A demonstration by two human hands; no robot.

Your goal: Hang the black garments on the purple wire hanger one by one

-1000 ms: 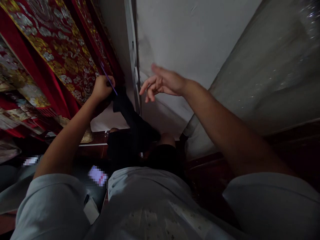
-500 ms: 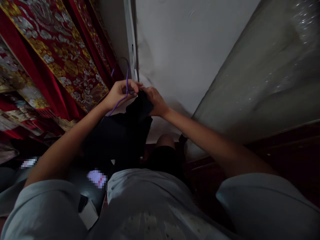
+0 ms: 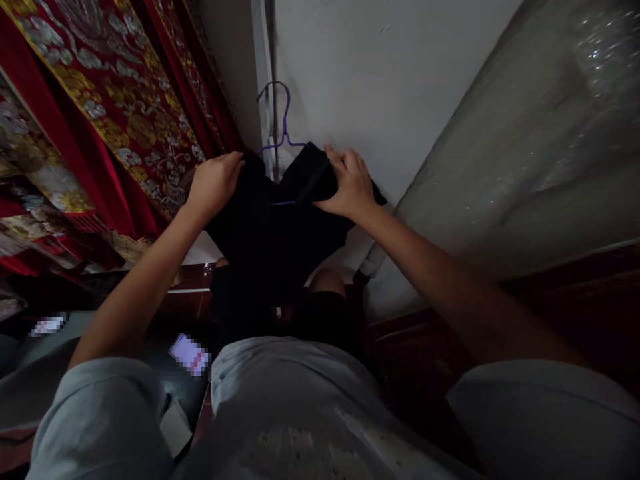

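Note:
A black garment (image 3: 270, 233), which looks like a shirt, hangs in front of my knees. Inside its neck opening sits a purple clothes hanger (image 3: 285, 127), hook upward, with its lower bar showing in the gap. My left hand (image 3: 215, 183) is closed on the garment's left shoulder. On the other side, my right hand (image 3: 350, 183) grips the dark cloth of the right shoulder between thumb and fingers. Most of the hanger is hidden under the cloth.
Red embroidered cloth with gold and silver (image 3: 130, 120) hangs at the left. A white wall (image 3: 380, 73) stands ahead, with plastic-wrapped greyish panel (image 3: 500, 173) leaning at the right. At lower left, a lit phone (image 3: 190, 355) and a small white box (image 3: 175, 427) lie on a dark seat.
My hands have moved apart, each to one shoulder of the garment. The hanger, formerly by my left hand, is now inside the spread garment with its hook upright at the centre.

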